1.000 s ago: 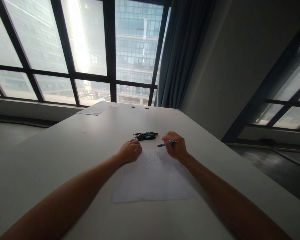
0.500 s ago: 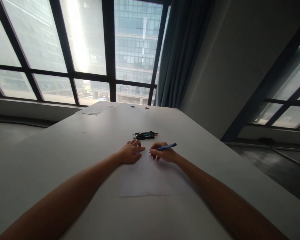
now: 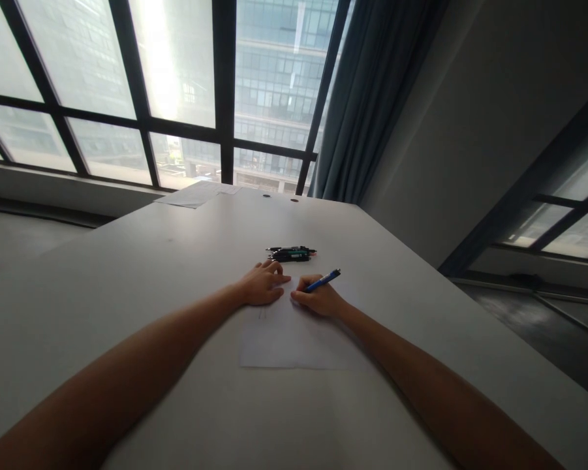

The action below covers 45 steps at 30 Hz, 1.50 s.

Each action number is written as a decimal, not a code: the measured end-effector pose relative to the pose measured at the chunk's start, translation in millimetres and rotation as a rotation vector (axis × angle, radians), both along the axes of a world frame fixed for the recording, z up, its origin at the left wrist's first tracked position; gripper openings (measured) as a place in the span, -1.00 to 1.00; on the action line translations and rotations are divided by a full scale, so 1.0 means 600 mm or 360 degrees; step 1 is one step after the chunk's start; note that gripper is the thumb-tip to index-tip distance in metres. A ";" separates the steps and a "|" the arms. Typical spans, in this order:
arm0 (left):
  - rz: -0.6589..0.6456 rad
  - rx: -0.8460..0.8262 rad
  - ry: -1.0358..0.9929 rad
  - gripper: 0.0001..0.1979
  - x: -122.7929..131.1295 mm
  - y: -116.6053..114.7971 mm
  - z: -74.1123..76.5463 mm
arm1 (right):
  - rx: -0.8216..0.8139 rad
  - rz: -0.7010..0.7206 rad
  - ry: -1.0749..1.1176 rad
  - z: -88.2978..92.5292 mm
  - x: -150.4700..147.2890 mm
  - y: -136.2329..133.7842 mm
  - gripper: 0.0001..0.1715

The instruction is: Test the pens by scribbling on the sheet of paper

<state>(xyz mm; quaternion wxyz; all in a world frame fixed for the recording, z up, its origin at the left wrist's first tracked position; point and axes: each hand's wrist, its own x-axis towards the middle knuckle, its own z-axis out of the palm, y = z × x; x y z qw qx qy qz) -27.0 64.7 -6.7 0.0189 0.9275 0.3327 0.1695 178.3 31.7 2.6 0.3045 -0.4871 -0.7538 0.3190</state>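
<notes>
A sheet of white paper (image 3: 298, 346) lies on the white table in front of me, with a few short pen strokes at its left side. My left hand (image 3: 263, 284) rests flat on the paper's upper left part, fingers spread and holding nothing. In my right hand (image 3: 318, 297) is a blue pen (image 3: 322, 281), gripped between thumb and fingers. Its back end slants up to the right; its tip is hidden by the fingers, close to the paper. Just beyond my left hand lies a pile of several dark pens (image 3: 290, 254).
The white table (image 3: 215, 405) stretches away to the window (image 3: 181, 78). Loose papers (image 3: 190, 194) lie at its far left corner, and two round inserts (image 3: 266, 196) sit near the far edge. A blue-grey curtain (image 3: 367, 117) hangs behind the table's far right.
The view has tilted slightly, so the scene sits higher and a little to the right. My right hand has turned a little, with the pen standing steeper. The left hand keeps its place on the paper.
</notes>
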 end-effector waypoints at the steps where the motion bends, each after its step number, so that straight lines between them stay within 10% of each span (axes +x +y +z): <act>1: -0.0001 0.0006 0.0005 -0.60 0.000 0.000 -0.001 | 0.0000 -0.0003 0.0007 0.000 0.000 0.000 -0.79; 21: 0.0016 -0.0064 -0.0040 -0.57 -0.004 0.006 -0.004 | 0.0016 -0.0066 0.0022 -0.002 0.003 0.004 -0.85; 30: 0.0037 0.0065 -0.0288 -0.56 -0.002 0.003 0.011 | 0.0571 -0.0440 0.0074 0.016 0.055 0.035 -0.52; 45: -0.0412 0.0197 -0.0313 -0.64 0.008 0.002 0.001 | 0.0573 -0.0398 0.0036 0.004 0.050 0.036 -0.52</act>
